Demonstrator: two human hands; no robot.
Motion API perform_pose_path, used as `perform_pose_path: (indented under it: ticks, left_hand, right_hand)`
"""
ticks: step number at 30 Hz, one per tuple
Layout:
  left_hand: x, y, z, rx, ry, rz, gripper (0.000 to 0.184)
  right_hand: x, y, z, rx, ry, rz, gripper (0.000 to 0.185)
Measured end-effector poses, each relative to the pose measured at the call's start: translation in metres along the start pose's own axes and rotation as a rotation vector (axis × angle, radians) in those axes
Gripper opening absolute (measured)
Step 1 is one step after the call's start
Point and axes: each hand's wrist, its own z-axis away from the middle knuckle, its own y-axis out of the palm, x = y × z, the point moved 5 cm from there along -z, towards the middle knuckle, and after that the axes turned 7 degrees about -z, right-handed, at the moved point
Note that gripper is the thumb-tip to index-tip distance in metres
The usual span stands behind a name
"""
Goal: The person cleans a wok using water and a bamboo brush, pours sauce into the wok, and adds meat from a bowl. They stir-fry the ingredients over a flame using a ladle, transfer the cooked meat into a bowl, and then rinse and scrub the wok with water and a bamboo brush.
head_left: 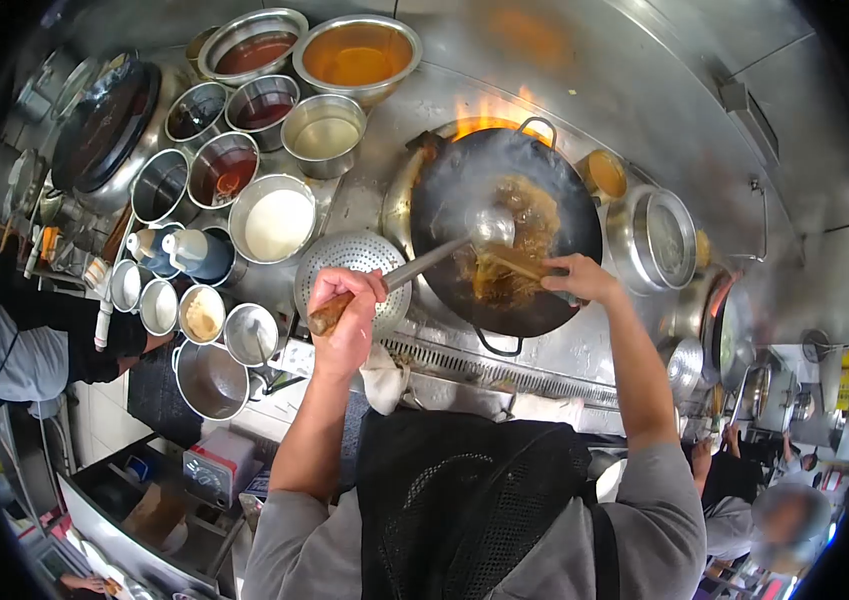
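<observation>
My left hand (346,318) is closed round the wooden handle of a metal ladle (428,262). The ladle's bowl sits inside a black two-handled wok (444,180), over brown, bubbling liquid (534,205). Over the wok's right side, my right hand (582,279) grips the end of a short, flat wooden tool (512,260); its exact kind I cannot make out. The tool's far end reaches the liquid just below the ladle's bowl. Steam blurs part of the contents. Beside my left hand lies a round perforated strainer (329,258).
Flames (489,112) rise behind the wok. Several metal pots of sauces, including a white one (279,220), stand at the left with squeeze bottles (194,252). A lidded pot (662,240) is on the right. Co-workers stand at the far left and lower right.
</observation>
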Motion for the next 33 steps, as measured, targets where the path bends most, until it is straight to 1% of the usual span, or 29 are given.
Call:
perform_pose_path:
  ticks: [1, 2, 4, 5, 6, 8, 9, 10, 11, 12, 13, 14, 15, 16, 17, 18, 20, 21, 22, 24, 25, 26, 28, 29, 30, 32, 33]
  left_hand:
    - [0.005, -0.001, 0.001, -0.005, 0.0, -0.052, 0.015]
    - [0.01, -0.002, 0.002, -0.012, 0.001, -0.103, 0.015]
    - [0.014, -0.003, -0.001, -0.024, 0.008, -0.095, 0.014]
    - [0.014, -0.007, 0.001, -0.113, -0.025, -0.079, 0.014]
    - [0.015, -0.011, 0.002, -0.2, -0.059, -0.063, 0.014]
    - [0.022, -0.021, 0.005, -0.221, -0.078, -0.032, 0.013]
    - [0.027, -0.025, 0.006, -0.214, -0.076, 0.001, 0.013]
    - [0.03, -0.025, 0.007, -0.207, -0.071, 0.035, 0.014]
    - [0.031, -0.022, 0.006, -0.234, -0.086, 0.044, 0.012]
    - [0.031, -0.021, 0.005, -0.224, -0.086, 0.044, 0.012]
    - [0.032, -0.023, 0.006, -0.226, -0.111, 0.087, 0.012]
    - [0.032, -0.026, 0.007, -0.229, -0.138, 0.127, 0.012]
    - [0.027, -0.026, 0.008, -0.225, -0.14, 0.122, 0.012]
    - [0.022, -0.026, 0.009, -0.22, -0.196, 0.031, 0.011]
    - [0.017, -0.027, 0.013, -0.217, -0.255, -0.064, 0.011]
    - [0.009, -0.029, 0.017, -0.217, -0.26, -0.072, 0.011]
    - [-0.003, -0.029, 0.022, 0.045, -0.311, -0.724, 0.013]
    - [-0.005, -0.036, 0.023, 0.155, -0.283, -0.904, 0.015]
    - [-0.02, -0.029, 0.02, 0.159, -0.285, -0.908, 0.015]
    - [-0.056, -0.006, 0.012, 0.314, -0.387, -1.305, 0.02]
    - [-0.06, -0.004, 0.012, 0.407, -0.205, -1.503, 0.025]
    - [-0.058, -0.001, 0.015, 0.401, -0.201, -1.506, 0.025]
    - [-0.049, 0.015, 0.018, 0.561, -0.111, -1.713, 0.026]
    - [-0.043, 0.016, 0.021, 0.55, -0.012, -1.728, 0.026]
    - [-0.043, 0.019, 0.021, 0.559, -0.012, -1.733, 0.026]
    - [-0.047, 0.021, 0.022, 0.483, -0.031, -1.831, 0.024]
    - [-0.043, 0.022, 0.024, 0.497, -0.014, -1.818, 0.022]
  right_hand:
    - [-0.021, 0.005, -0.014, -0.186, -0.037, 0.008, 0.07]
    - [-0.045, 0.012, -0.023, -0.188, -0.041, 0.009, 0.07]
    - [-0.045, 0.016, -0.02, -0.322, -0.228, 0.362, 0.065]
    - [-0.05, 0.012, -0.01, -0.367, -0.211, 0.419, 0.065]
    - [-0.043, 0.01, 0.007, -0.363, -0.205, 0.409, 0.065]
    - [-0.03, 0.001, 0.032, -0.566, -0.072, 0.298, 0.066]
    - [-0.024, 0.006, 0.034, -0.648, -0.125, 0.256, 0.065]
    - [-0.038, 0.014, 0.019, -0.655, -0.118, 0.253, 0.065]
    - [-0.045, 0.029, -0.004, -0.653, -0.359, 0.266, 0.063]
    - [-0.031, 0.037, -0.004, -0.645, -0.601, 0.275, 0.061]
    - [-0.041, 0.047, -0.017, -0.391, -0.348, 0.463, 0.065]
    - [-0.041, 0.043, -0.019, -0.395, -0.348, 0.457, 0.065]
    - [-0.046, 0.039, -0.023, -0.403, -0.244, 0.512, 0.068]
    - [-0.053, 0.033, -0.028, -0.407, -0.142, 0.571, 0.07]
    - [-0.064, 0.031, -0.037, -0.42, -0.145, 0.607, 0.076]
    - [-0.065, 0.04, -0.039, -0.415, -0.145, 0.599, 0.076]
    - [-0.067, 0.049, -0.043, -0.441, -0.111, 0.58, 0.072]
    - [-0.064, 0.05, -0.044, -0.325, -0.227, 0.435, 0.066]
    - [-0.053, 0.035, -0.034, -0.324, -0.227, 0.43, 0.066]
    - [-0.041, 0.016, -0.01, 0.03, 0.009, -0.085, 0.065]
    - [-0.046, 0.013, -0.014, -0.103, -0.034, 0.141, 0.072]
    - [-0.056, 0.025, -0.022, -0.105, -0.041, 0.143, 0.072]
    - [-0.069, 0.044, -0.043, -0.395, -0.168, 0.445, 0.076]
    - [-0.082, 0.054, -0.06, -0.259, -0.26, 0.238, 0.076]
    - [-0.081, 0.051, -0.057, -0.259, -0.26, 0.228, 0.076]
    - [-0.079, 0.04, -0.042, -0.285, -0.204, 0.191, 0.077]
    - [-0.082, 0.046, -0.046, -0.391, -0.191, 0.255, 0.079]
